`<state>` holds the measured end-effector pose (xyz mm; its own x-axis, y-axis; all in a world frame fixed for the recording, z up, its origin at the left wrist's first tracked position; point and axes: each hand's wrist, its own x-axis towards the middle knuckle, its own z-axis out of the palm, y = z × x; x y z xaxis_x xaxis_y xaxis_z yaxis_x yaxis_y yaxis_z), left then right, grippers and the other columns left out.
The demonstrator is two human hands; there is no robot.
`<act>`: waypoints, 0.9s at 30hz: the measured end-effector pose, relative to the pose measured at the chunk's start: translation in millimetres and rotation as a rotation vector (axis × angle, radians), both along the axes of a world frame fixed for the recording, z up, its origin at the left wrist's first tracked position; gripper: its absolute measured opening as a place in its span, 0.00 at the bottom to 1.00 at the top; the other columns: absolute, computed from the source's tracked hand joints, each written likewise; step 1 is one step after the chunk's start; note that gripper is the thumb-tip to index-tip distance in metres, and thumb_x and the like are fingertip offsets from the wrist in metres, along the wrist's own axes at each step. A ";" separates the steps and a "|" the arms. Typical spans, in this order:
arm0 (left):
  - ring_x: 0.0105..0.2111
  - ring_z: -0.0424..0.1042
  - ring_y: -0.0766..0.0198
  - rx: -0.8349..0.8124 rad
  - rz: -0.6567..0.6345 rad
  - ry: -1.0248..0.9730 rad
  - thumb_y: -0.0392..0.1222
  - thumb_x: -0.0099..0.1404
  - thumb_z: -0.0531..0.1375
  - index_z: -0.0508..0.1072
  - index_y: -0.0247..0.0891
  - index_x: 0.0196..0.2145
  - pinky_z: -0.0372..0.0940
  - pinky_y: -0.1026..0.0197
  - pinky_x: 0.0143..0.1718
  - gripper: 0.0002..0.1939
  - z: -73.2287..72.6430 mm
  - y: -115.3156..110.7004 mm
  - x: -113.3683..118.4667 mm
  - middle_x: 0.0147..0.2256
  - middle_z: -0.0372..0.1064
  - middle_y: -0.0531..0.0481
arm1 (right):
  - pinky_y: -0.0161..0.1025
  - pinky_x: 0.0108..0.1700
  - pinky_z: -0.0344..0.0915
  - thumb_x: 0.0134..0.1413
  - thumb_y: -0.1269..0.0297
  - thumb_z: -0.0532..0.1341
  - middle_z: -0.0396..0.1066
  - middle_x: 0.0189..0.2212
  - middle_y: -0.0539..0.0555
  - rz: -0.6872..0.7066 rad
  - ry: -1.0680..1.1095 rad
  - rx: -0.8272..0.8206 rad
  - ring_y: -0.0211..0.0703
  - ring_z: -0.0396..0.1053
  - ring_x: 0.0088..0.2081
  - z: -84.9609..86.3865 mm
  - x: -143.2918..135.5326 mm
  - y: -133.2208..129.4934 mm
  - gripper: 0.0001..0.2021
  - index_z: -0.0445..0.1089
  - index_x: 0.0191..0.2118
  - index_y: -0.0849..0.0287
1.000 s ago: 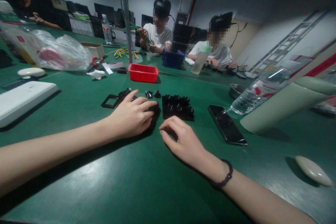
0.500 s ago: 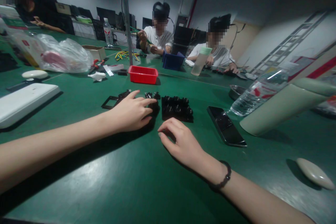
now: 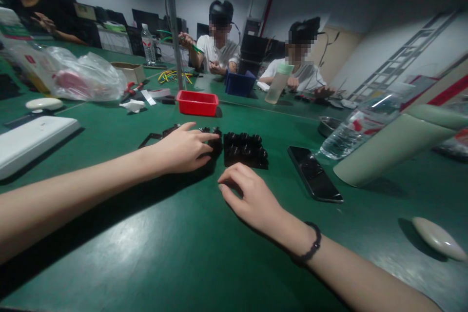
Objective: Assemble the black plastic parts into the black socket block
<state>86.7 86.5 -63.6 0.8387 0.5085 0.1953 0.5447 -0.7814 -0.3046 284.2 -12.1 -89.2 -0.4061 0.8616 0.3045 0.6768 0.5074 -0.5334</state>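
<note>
My left hand (image 3: 186, 148) is spread above several small black parts, its fingers apart and holding nothing I can see. It covers part of a black square frame (image 3: 148, 140) and of some small dark pieces (image 3: 215, 131) by its fingertips. Whether it touches them is hidden. My right hand (image 3: 248, 192) lies low over the green table, loosely curled, thumb and index tips close together with nothing visible between them. Just beyond it sits a black block of round knob-like pieces in rows (image 3: 245, 150). A dark bracelet (image 3: 312, 243) circles my right wrist.
A red bin (image 3: 197, 103) stands ahead of my hands. To the right lie a phone (image 3: 315, 175), a water bottle (image 3: 360, 124), a green flask (image 3: 387, 148) and a pale oval object (image 3: 438, 239). A white case (image 3: 36, 144) is at left. Co-workers sit across the table.
The view has shifted slightly. My left hand has lowered a little over the black parts, covering more of the square frame. My right hand stays in place.
</note>
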 end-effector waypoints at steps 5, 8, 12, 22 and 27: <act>0.49 0.74 0.54 -0.052 -0.007 -0.028 0.45 0.66 0.54 0.80 0.46 0.43 0.58 0.47 0.57 0.15 1.0 8.2 0.1 0.59 0.66 0.49 | 0.42 0.44 0.65 0.58 0.73 0.58 0.69 0.37 0.56 0.001 0.001 -0.005 0.44 0.67 0.40 -0.9 -0.1 -0.2 0.04 0.69 0.37 0.61; 0.51 0.73 0.54 -0.094 0.018 -0.009 0.46 0.66 0.55 0.79 0.46 0.45 0.57 0.47 0.58 0.15 3.2 11.3 1.2 0.60 0.64 0.50 | 0.42 0.44 0.65 0.58 0.73 0.58 0.69 0.37 0.56 0.005 0.002 -0.008 0.44 0.67 0.40 -1.0 0.3 0.1 0.04 0.69 0.37 0.61; 0.54 0.71 0.53 -0.145 0.054 0.014 0.46 0.66 0.55 0.78 0.46 0.46 0.56 0.46 0.59 0.15 8.1 12.4 4.2 0.62 0.61 0.50 | 0.42 0.44 0.65 0.58 0.73 0.58 0.69 0.37 0.56 0.002 -0.002 -0.014 0.44 0.67 0.41 -0.1 0.8 0.5 0.04 0.69 0.37 0.61; 0.60 0.63 0.53 -0.258 -0.021 0.024 0.48 0.66 0.57 0.77 0.42 0.48 0.57 0.51 0.61 0.16 22.0 30.9 1.1 0.65 0.56 0.45 | 0.42 0.44 0.65 0.58 0.73 0.58 0.70 0.37 0.56 0.007 0.002 -0.011 0.44 0.67 0.41 -1.4 0.8 1.0 0.04 0.69 0.37 0.61; 0.56 0.67 0.59 -0.263 0.023 -0.117 0.35 0.63 0.55 0.71 0.36 0.55 0.62 0.59 0.57 0.22 29.5 56.2 -2.2 0.60 0.65 0.45 | 0.43 0.44 0.65 0.58 0.73 0.58 0.70 0.37 0.56 0.016 0.005 -0.002 0.44 0.67 0.41 -1.4 1.4 1.0 0.04 0.69 0.37 0.61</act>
<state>84.5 142.6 -34.1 0.8058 0.5734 0.1483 0.5829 -0.8121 -0.0271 285.6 -11.1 -90.6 -0.4182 0.8557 0.3047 0.6660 0.5170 -0.5377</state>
